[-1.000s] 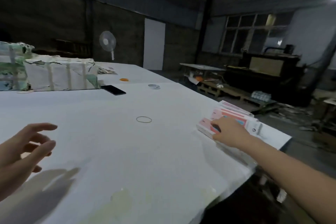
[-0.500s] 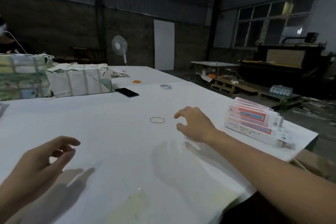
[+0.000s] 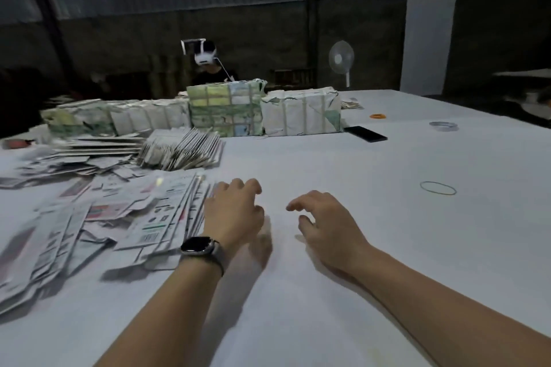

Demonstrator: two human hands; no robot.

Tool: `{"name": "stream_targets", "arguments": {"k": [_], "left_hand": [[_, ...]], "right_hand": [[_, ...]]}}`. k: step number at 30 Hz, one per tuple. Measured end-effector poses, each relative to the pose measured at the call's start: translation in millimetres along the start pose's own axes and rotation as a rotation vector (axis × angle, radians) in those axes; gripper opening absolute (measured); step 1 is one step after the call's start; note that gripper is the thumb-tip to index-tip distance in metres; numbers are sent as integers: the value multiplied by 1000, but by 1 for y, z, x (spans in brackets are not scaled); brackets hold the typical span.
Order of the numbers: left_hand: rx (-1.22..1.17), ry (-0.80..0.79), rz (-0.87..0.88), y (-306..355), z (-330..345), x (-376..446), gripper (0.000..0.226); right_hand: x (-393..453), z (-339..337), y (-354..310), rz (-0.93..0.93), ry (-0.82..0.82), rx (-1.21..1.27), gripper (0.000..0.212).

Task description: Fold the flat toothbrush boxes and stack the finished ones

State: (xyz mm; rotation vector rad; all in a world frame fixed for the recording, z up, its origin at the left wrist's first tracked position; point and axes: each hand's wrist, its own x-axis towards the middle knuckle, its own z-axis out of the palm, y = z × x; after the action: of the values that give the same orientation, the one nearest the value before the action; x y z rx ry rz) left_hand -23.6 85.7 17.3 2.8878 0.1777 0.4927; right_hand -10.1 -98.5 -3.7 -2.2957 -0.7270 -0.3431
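Observation:
Flat toothbrush boxes (image 3: pixel 155 217) lie spread in a loose pile on the left of the white table (image 3: pixel 357 217). A tidier fanned bundle of flat boxes (image 3: pixel 182 149) sits behind them. My left hand (image 3: pixel 234 211), with a watch on the wrist, hovers at the right edge of the pile, fingers loosely curled and holding nothing. My right hand (image 3: pixel 325 220) hovers over bare table just to its right, fingers relaxed and empty. The stack of finished boxes is out of view.
Wrapped paper bundles (image 3: pixel 226 110) line the back of the table, a person behind them. A black phone (image 3: pixel 365 133), a tape ring (image 3: pixel 443 126), an orange band (image 3: pixel 378 115) and a rubber band (image 3: pixel 438 188) lie to the right. A fan (image 3: pixel 341 61) stands behind.
The view swung left from the finished stack to the flat-box pile. My right hand left the stack and came beside my left hand, which moved forward to the pile's edge.

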Motion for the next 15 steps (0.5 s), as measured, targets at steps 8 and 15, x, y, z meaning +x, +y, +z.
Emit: {"name": "stream_targets", "arguments": {"k": [8, 15], "left_hand": [[193, -160, -462, -64, -8, 12, 59], [196, -38, -214, -62, 1, 11, 38]], "right_hand": [[-5, 0, 13, -12, 64, 242, 37], [-6, 2, 8, -23, 47, 235, 35]]}}
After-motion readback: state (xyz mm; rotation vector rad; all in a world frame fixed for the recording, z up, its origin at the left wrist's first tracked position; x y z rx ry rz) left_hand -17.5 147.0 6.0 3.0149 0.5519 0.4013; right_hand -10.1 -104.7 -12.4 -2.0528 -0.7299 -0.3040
